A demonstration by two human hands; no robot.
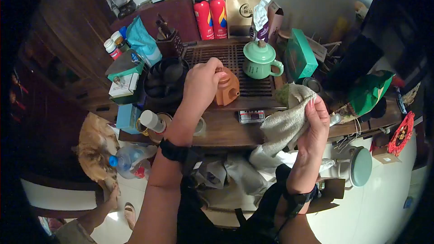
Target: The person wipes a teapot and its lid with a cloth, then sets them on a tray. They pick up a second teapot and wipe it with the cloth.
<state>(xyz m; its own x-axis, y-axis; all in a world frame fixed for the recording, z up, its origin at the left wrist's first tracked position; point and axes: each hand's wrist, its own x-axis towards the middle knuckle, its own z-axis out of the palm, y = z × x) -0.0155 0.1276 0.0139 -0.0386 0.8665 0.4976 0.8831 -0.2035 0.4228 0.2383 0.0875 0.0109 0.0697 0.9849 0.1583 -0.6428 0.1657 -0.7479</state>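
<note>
An orange-brown clay teapot (227, 91) stands at the front of the slatted tea tray (205, 54), its spout pointing right. My left hand (204, 81) is closed at the top of the teapot, fingers pinched on its lid area; the knob is hidden beneath them. To the right, my right hand (317, 116) pinches a beige cloth (289, 113), which hangs down over the table's front edge. Between and behind my hands, a green lidded mug (259, 65) rests on the tray.
Behind the tray stand two red bottles (218, 16) and a gold bag (244, 13). A dark bowl (156, 92) and a white-capped bottle (153, 121) are on the left. Below lie a plastic bottle (131, 161) and a dog (96, 147), near another person's leg (97, 214).
</note>
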